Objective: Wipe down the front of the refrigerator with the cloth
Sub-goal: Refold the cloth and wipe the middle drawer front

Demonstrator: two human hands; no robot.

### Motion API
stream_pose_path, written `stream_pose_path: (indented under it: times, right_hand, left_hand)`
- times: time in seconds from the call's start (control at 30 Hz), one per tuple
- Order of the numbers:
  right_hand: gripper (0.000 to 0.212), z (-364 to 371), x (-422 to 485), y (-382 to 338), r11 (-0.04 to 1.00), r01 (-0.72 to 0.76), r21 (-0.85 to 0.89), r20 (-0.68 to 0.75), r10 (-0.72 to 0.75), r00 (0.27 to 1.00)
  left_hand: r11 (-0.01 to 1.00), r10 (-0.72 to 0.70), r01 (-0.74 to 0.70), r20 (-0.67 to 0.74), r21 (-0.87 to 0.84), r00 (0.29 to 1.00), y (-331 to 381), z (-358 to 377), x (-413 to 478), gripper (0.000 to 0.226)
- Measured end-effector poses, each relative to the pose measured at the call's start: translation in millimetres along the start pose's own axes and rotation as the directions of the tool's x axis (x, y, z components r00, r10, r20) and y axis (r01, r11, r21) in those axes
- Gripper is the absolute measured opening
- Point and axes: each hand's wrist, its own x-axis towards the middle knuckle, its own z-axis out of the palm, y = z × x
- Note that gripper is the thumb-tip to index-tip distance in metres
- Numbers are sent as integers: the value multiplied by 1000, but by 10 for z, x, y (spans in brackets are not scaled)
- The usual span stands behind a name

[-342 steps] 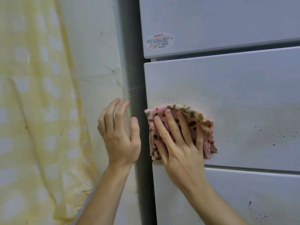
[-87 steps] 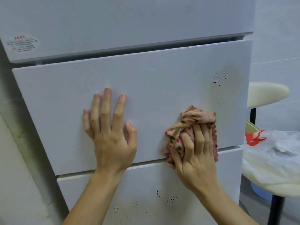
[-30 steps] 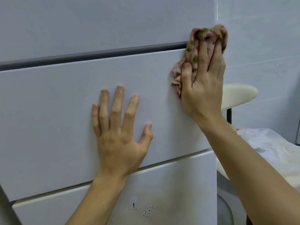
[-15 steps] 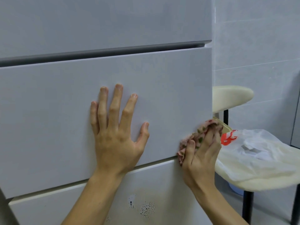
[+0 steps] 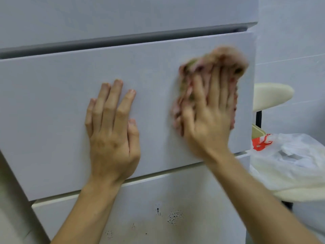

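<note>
The white refrigerator (image 5: 52,103) fills the view, with its middle drawer front at the centre. My left hand (image 5: 112,131) lies flat on that drawer front, fingers apart and pointing up, holding nothing. My right hand (image 5: 209,113) presses a crumpled pink cloth with green and red spots (image 5: 216,59) against the right part of the same drawer front. The hand and cloth are blurred by motion. Dark specks (image 5: 174,215) mark the lower drawer front below the hands.
A cream stool or chair (image 5: 270,95) stands to the right of the refrigerator, with a white plastic bag (image 5: 290,161) bearing a red mark on a cream seat. A tiled wall (image 5: 290,32) is behind them.
My right hand has swept the cloth up from the drawer's lower right corner to its upper right part. My left hand has stayed flat on the drawer, thumb drawn closer in.
</note>
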Motion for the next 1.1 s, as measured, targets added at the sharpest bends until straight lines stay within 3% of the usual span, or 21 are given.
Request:
stream_pose_path:
  times: [0.17, 0.33, 0.47, 0.57, 0.67, 0.8, 0.93, 1.03, 1.1]
  right_hand:
    - [62, 11, -1174, -378, 979, 204, 18, 277, -201, 940]
    - [60, -86, -917, -193, 947, 317, 55, 286, -319, 904]
    - [62, -34, -181, -57, 996, 94, -2, 116, -93, 989]
    - [66, 64, 330, -233, 996, -88, 2, 28, 88, 996]
    - [63, 144, 383, -450, 985, -170, 16, -23, 170, 985]
    - [62, 162, -116, -680, 997, -5, 74, 59, 1, 998]
    - [63, 168, -940, -925, 965, 210, 160, 254, -246, 936]
    - [60, 118, -1207, -978, 952, 263, 159, 311, -301, 902]
    - [56, 71, -1104, -964, 954, 232, 189, 285, -279, 917]
  left_hand:
    - [999, 24, -24, 6, -29, 1000, -26, -1, -41, 55]
    - [995, 51, -48, 46, -82, 998, -101, -40, -49, 52]
    - [996, 38, -34, 49, -83, 998, -95, -50, -49, 52]
    - [996, 35, -31, 53, -81, 998, -97, -59, -55, 54]
    - [997, 19, -17, 25, -77, 1000, -125, -69, -74, 56]
    - [999, -51, 50, -91, -11, 995, -208, -103, -127, 52]
    - [998, -57, 59, -84, 22, 995, -301, -171, -187, 54]
    - [998, -52, 54, -52, 33, 997, -350, -234, -211, 54]
    - [998, -50, 51, -29, 44, 998, -402, -272, -222, 54]
